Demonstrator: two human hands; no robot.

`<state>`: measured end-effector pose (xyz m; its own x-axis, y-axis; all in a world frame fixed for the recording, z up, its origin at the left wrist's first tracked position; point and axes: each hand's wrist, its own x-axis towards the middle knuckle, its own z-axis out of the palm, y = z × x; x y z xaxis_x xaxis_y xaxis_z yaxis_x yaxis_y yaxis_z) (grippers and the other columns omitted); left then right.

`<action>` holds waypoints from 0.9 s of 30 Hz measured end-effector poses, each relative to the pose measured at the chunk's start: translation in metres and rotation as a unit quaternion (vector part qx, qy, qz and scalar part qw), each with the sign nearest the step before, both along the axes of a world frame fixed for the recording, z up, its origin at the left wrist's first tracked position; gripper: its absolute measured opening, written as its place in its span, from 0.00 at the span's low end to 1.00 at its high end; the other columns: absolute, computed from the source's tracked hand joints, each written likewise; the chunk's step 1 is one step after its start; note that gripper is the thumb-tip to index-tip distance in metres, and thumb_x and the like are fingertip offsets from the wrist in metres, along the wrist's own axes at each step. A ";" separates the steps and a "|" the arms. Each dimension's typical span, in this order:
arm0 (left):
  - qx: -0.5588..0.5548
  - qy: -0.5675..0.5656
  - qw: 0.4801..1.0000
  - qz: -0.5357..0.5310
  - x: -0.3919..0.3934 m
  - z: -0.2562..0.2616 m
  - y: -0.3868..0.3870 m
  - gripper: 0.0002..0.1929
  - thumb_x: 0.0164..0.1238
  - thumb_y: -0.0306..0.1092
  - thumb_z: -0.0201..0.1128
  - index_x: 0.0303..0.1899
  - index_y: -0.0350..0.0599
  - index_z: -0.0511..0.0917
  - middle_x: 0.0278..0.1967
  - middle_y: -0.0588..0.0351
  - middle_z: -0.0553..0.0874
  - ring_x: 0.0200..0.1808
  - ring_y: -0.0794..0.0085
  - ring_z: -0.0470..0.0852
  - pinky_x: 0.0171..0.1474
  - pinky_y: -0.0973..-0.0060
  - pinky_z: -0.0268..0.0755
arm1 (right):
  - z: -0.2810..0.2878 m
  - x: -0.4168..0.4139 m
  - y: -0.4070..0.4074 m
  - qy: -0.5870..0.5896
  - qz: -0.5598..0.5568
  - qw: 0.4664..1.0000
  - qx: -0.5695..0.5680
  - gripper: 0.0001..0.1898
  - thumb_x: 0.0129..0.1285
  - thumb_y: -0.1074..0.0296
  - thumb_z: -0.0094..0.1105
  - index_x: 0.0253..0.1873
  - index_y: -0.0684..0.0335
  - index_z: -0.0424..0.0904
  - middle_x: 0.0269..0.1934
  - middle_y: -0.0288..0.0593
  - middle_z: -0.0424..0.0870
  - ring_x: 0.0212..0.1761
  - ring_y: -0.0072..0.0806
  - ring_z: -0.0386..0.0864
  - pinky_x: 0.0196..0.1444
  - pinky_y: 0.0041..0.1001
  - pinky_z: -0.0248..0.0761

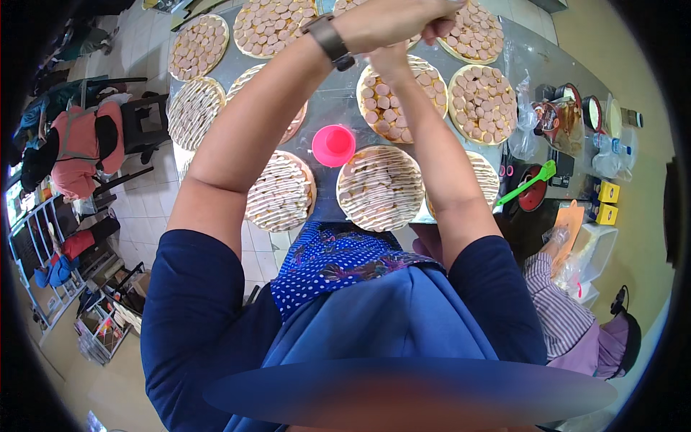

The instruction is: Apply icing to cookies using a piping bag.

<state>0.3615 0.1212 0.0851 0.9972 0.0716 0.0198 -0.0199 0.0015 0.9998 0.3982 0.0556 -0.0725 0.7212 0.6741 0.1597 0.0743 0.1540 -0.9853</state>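
My left hand [402,20], with a dark watch on its wrist, reaches across the far middle of the metal table [329,105]. Its fingers are curled, and whatever may be inside them is hidden. Just below it is my right hand [388,60], blurred and partly covered, over a round pizza base [386,110] topped with sausage slices and some pale sauce lines. Nearer my body lies a pizza [380,186] striped with white sauce, and another striped one [280,191] is left of it. A pink plastic cup [333,146] stands between the pizzas.
More topped bases [482,105] line the table. At right are a green spatula [532,181], a red-and-black bowl [532,197], a plastic bag [523,121] and yellow boxes [607,201]. A co-worker in a striped sleeve [559,310] is close by on the right; a black chair [146,124] stands left.
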 end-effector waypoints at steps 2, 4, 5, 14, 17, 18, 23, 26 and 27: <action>-0.002 0.008 1.000 -0.007 0.003 0.003 -0.008 0.21 0.76 0.48 0.46 0.28 0.43 0.74 0.23 0.62 0.76 0.27 0.79 0.72 0.33 0.79 0.67 | -0.007 0.021 -0.009 -0.030 -0.012 0.999 -0.030 0.30 0.51 0.71 0.69 0.59 0.64 0.68 0.53 0.39 0.75 0.49 0.29 0.76 0.50 0.26 0.71; 0.016 -0.035 0.999 -0.003 0.006 0.004 -0.017 0.21 0.76 0.46 0.46 0.26 0.43 0.73 0.22 0.62 0.75 0.25 0.79 0.71 0.32 0.78 0.67 | -0.014 0.054 -0.019 -0.090 -0.019 0.992 -0.081 0.29 0.55 0.68 0.66 0.62 0.64 0.66 0.56 0.42 0.73 0.61 0.30 0.69 0.63 0.28 0.64; 0.018 -0.033 0.999 0.006 0.012 -0.001 -0.022 0.21 0.76 0.46 0.46 0.26 0.43 0.73 0.22 0.62 0.75 0.25 0.79 0.71 0.32 0.78 0.67 | -0.009 0.082 -0.033 0.056 0.090 0.990 -0.089 0.33 0.59 0.70 0.63 0.68 0.65 0.58 0.62 0.44 0.65 0.67 0.30 0.62 0.67 0.28 0.58; 0.057 -0.001 0.998 -0.026 -0.009 0.008 -0.010 0.23 0.76 0.49 0.46 0.24 0.44 0.74 0.21 0.62 0.75 0.25 0.80 0.70 0.32 0.78 0.66 | 0.002 -0.043 0.004 0.037 0.075 0.993 -0.082 0.34 0.59 0.70 0.63 0.68 0.65 0.56 0.63 0.45 0.64 0.67 0.30 0.61 0.67 0.28 0.58; 0.056 0.002 0.998 -0.019 0.001 0.003 -0.026 0.24 0.76 0.49 0.45 0.25 0.43 0.74 0.22 0.62 0.74 0.24 0.80 0.70 0.31 0.78 0.65 | -0.007 0.008 -0.015 0.028 0.079 0.994 -0.075 0.35 0.59 0.70 0.62 0.69 0.65 0.56 0.63 0.45 0.63 0.68 0.30 0.60 0.67 0.28 0.58; 0.073 -0.024 0.997 -0.010 0.009 0.000 -0.035 0.25 0.73 0.53 0.48 0.23 0.42 0.75 0.20 0.61 0.75 0.24 0.78 0.71 0.32 0.76 0.67 | -0.014 0.036 -0.026 0.027 0.085 0.993 -0.072 0.35 0.59 0.70 0.62 0.69 0.65 0.56 0.64 0.45 0.63 0.68 0.30 0.60 0.68 0.28 0.57; 0.112 -0.038 0.993 0.008 0.004 0.011 -0.041 0.28 0.70 0.58 0.52 0.21 0.41 0.78 0.20 0.59 0.78 0.24 0.76 0.74 0.34 0.74 0.70 | -0.014 0.004 -0.034 0.015 0.084 0.994 -0.068 0.35 0.59 0.70 0.62 0.69 0.65 0.55 0.64 0.45 0.62 0.68 0.30 0.60 0.68 0.28 0.57; 0.057 -0.016 0.998 -0.026 -0.015 0.007 -0.022 0.23 0.76 0.49 0.46 0.24 0.43 0.72 0.19 0.64 0.71 0.23 0.80 0.68 0.30 0.79 0.64 | -0.003 -0.069 -0.001 0.010 0.075 0.995 -0.065 0.36 0.59 0.71 0.62 0.69 0.65 0.54 0.64 0.45 0.62 0.68 0.30 0.59 0.68 0.28 0.57; 0.031 0.021 0.999 -0.035 -0.020 0.005 -0.019 0.23 0.76 0.49 0.47 0.24 0.42 0.72 0.18 0.64 0.70 0.22 0.80 0.68 0.30 0.79 0.64 | -0.001 -0.074 0.003 0.008 0.074 0.995 -0.062 0.36 0.59 0.71 0.62 0.69 0.65 0.54 0.64 0.45 0.61 0.68 0.29 0.59 0.68 0.28 0.57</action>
<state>0.3414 0.1020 0.0902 0.9998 0.0012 -0.0204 0.0205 -0.0596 0.9980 0.3241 0.0582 -0.0736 0.6140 0.7872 0.0588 0.0440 0.0402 -0.9982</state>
